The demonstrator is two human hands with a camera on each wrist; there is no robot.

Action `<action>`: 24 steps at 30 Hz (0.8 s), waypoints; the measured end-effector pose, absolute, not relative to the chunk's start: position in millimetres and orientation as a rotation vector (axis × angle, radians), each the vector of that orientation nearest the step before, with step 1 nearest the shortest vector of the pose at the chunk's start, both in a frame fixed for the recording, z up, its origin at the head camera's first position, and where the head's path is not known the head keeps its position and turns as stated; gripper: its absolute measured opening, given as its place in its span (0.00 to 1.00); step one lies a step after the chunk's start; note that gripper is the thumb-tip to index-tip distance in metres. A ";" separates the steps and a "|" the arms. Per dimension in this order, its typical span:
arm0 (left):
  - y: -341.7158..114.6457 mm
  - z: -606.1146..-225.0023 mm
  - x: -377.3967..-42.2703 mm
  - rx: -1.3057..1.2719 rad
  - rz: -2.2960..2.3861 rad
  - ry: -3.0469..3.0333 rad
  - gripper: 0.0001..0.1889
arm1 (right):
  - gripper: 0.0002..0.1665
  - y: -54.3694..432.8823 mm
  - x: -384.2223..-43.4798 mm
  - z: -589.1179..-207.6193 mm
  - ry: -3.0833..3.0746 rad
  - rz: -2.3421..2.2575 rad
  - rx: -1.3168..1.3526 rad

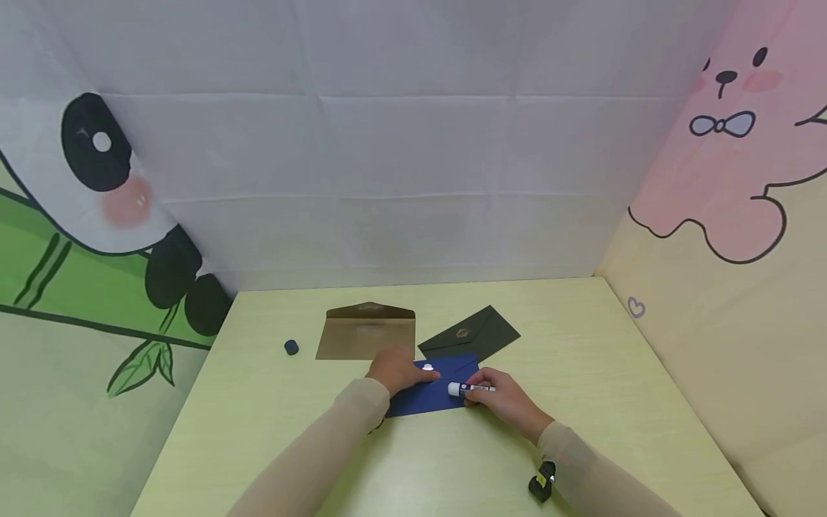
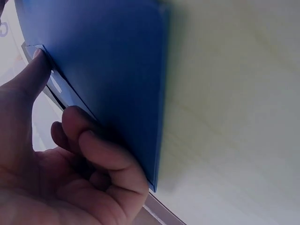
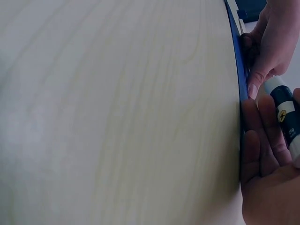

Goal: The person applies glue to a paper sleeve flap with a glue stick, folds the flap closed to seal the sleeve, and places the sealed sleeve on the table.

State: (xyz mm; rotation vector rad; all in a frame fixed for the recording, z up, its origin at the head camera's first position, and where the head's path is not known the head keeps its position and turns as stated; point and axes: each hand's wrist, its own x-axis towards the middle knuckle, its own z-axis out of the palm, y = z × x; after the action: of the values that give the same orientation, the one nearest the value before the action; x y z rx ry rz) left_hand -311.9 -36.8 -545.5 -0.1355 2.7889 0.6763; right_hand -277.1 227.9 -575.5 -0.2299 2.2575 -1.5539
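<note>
A dark blue envelope [image 1: 413, 403] lies on the table in front of the person. The left hand [image 1: 395, 371] is at its left end, thumb stretched across the paper and the other fingers curled at the edge. Beside that thumb is a small shiny pale spot [image 1: 428, 367]. With thumb and fingers the right hand [image 1: 510, 403] holds a glue stick [image 1: 457, 389], its white end pointing left over the envelope. In the right wrist view the glue stick [image 3: 284, 104] shows a dark label with a yellow emblem, while the lower fingers rest along the envelope's edge.
Behind the left hand a brown envelope [image 1: 345, 341] lies with its flap raised. A dark green envelope [image 1: 494, 334] with a gold emblem sits at an angle, partly under the blue one. Farther left on the table [image 1: 258, 431] stands a small dark cap [image 1: 291, 347].
</note>
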 end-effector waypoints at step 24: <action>-65.4 -588.8 -348.4 0.057 0.654 2.761 0.28 | 0.15 227.3 -276.7 -574.4 2.260 -1.554 -0.232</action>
State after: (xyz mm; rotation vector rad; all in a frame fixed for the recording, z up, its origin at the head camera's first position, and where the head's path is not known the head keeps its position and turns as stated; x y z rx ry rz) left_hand -348.4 -65.4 -588.8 0.0567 2.7608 0.6543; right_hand -276.7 227.3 -574.4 -0.2319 2.2602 -1.5535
